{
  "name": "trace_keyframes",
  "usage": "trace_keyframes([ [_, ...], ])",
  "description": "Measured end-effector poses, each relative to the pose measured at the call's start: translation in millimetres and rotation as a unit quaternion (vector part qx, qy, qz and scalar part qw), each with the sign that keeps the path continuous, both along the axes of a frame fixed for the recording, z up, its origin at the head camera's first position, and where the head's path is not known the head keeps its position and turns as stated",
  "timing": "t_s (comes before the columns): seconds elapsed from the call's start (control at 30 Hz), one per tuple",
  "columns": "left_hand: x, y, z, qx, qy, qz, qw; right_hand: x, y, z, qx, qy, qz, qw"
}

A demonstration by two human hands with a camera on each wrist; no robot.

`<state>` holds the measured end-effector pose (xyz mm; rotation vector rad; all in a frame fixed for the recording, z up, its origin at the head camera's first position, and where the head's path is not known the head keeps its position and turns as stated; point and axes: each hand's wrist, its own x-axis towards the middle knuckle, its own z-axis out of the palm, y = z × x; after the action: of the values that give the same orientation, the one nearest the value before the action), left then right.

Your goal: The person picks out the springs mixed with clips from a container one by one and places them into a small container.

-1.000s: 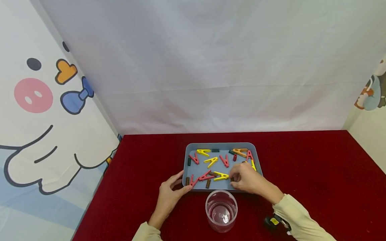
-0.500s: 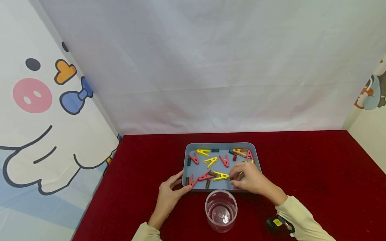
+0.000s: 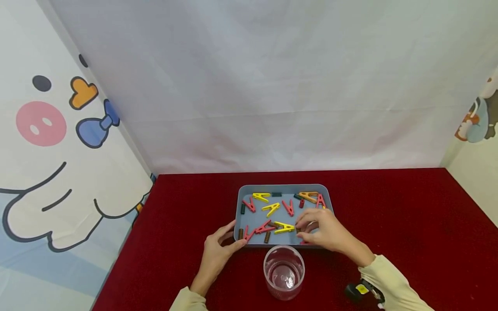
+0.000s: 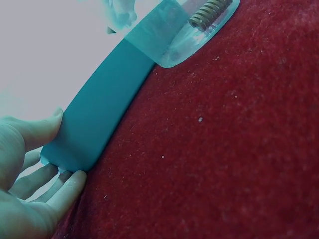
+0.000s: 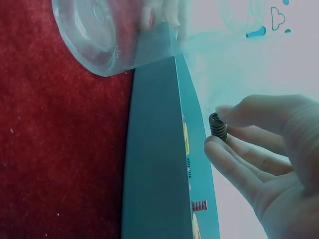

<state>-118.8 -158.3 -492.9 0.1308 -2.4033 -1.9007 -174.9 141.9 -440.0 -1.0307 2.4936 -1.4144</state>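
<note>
My right hand (image 3: pixel 327 230) pinches a small brown coil spring (image 5: pixel 218 129) between thumb and fingertips. In the right wrist view it stands off the front wall of the grey-blue tray (image 5: pixel 154 149). The head view puts that hand over the tray's front right part, beside a yellow clip half (image 3: pixel 284 227). My left hand (image 3: pixel 218 250) grips the tray's front left corner, thumb at the front edge, fingers along the side. Red clip halves (image 3: pixel 265 227) and more springs (image 3: pixel 267 237) lie scattered inside the tray. Part of a red clip is hidden under my right hand.
A clear plastic cup (image 3: pixel 284 276) stands just in front of the tray on the red cloth (image 3: pixel 186 207). A brown spring (image 4: pixel 210 15) shows within its outline in the left wrist view. A black item with a yellow label (image 3: pixel 362 289) is by the right sleeve.
My right hand has shifted slightly back over the tray with the spring, covering more of the yellow clip at the right. Some red clip now shows below it. The left hand stays put.
</note>
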Motion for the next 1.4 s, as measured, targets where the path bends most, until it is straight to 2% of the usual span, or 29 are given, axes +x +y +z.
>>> trace_keyframes([
  [0.23,-0.9,0.6,0.7,0.012,0.000,0.004,0.9999,3.0,1,7.1,-0.026,-0.008,-0.001,0.9996],
  [0.57,1.4,-0.6,-0.8,0.015,-0.008,0.003,0.9998,9.1,0,12.2,-0.042,0.006,0.006,0.9991],
  [0.63,3.2,0.6,5.9,0.014,-0.010,0.000,0.9999,10.7,0,14.1,-0.044,0.013,0.008,0.9989],
  [0.8,11.0,6.2,31.8,0.008,-0.018,-0.009,0.9998,13.4,1,18.9,-0.055,0.029,0.018,0.9979],
  [0.87,12.2,7.3,35.6,0.006,-0.019,-0.009,0.9998,14.8,1,21.4,-0.059,0.034,0.022,0.9974],
  [1.13,10.8,6.4,32.4,0.005,-0.018,-0.010,0.9998,18.9,0,24.3,-0.076,0.047,0.028,0.9956],
  [1.4,10.9,6.1,32.7,0.007,-0.016,-0.007,0.9998,24.3,0,30.6,-0.101,0.025,0.049,0.9933],
])
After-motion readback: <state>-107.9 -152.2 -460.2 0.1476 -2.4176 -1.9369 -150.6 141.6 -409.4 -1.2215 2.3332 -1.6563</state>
